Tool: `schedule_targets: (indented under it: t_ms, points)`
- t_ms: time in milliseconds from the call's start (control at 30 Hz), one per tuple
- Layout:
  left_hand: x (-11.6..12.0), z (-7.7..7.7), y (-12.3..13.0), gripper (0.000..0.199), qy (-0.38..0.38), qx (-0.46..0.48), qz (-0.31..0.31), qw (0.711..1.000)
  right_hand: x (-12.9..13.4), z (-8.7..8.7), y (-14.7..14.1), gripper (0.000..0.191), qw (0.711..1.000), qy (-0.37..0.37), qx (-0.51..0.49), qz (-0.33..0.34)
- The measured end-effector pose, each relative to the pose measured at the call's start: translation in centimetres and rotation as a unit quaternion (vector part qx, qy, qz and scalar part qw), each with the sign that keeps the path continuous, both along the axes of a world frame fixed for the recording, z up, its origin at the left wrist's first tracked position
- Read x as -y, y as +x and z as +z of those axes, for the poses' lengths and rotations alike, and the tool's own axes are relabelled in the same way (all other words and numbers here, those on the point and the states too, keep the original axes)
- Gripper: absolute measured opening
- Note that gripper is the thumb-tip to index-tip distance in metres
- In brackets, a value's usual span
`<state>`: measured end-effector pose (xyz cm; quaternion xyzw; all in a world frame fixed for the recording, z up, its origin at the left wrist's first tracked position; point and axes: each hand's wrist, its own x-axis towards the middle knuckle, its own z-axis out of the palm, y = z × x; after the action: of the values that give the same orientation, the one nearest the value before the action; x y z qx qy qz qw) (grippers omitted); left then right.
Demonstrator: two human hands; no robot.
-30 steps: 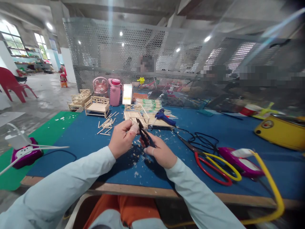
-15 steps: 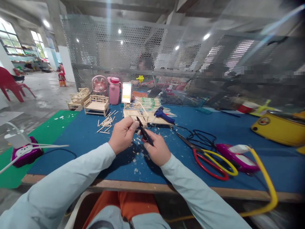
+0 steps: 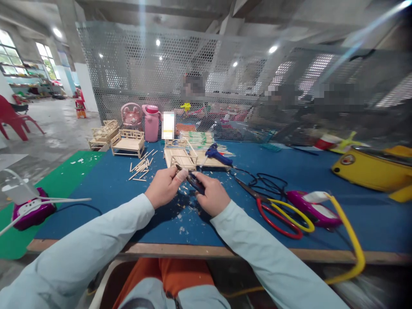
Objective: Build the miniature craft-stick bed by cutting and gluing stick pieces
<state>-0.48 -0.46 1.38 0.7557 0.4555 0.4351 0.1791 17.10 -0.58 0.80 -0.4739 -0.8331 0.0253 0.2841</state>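
Note:
My right hand [image 3: 213,195] is closed around the dark handles of a pair of pliers [image 3: 196,183], whose black jaws point up and left to the fingers of my left hand [image 3: 163,188]. That left hand is closed in a pinch at the jaws; what it holds is too small and hidden to name. Just beyond both hands is a small stick-built wooden bench frame [image 3: 180,158]. Loose short wooden sticks [image 3: 140,168] lie to the left. A blue glue gun [image 3: 219,156] rests on a pale wooden piece to the right.
Large scissors [image 3: 279,218] with red and yellow handles lie right of my hands, beside black cable and a purple power strip [image 3: 313,209]. Another purple strip [image 3: 34,212] is at left. Finished-looking mini benches [image 3: 128,142], a pink bottle [image 3: 151,123] and a mesh screen [image 3: 128,64] stand behind.
The pliers have tipped lower and to the left, with their jaws now closer to the left fingers. My right hand has turned more over the handles. The whole view has shifted slightly.

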Motion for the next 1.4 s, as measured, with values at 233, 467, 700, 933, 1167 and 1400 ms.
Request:
schedule_targets:
  t_ms: [233,467,700,933,1167,1400]
  points:
    - [-0.2,-1.2,0.8,0.051,-0.094,-0.018,-0.053,0.994,-1.0,-1.2,2.3,0.055,0.995,-0.060,0.068,0.034]
    - [-0.2,-1.6,0.7,0.055,-0.125,-0.048,-0.044,0.990,-1.2,-2.1,2.1,0.055,0.995,-0.023,0.093,0.022]
    - [0.8,-1.5,1.8,0.055,-0.151,-0.011,-0.083,0.985,-1.4,-1.9,1.4,0.053,0.984,0.040,0.170,-0.031]
    - [0.1,-1.4,1.1,0.056,-0.245,0.150,-0.140,0.948,-0.3,-0.5,5.3,0.048,0.988,0.032,0.125,-0.084]
    - [-0.5,-1.2,1.4,0.058,-0.373,0.255,-0.165,0.877,-1.3,-0.1,9.5,0.062,0.971,0.040,0.173,-0.157]
    - [0.2,-1.6,1.5,0.065,-0.384,0.236,-0.267,0.852,4.0,3.2,4.5,0.025,0.989,0.144,0.004,-0.045]
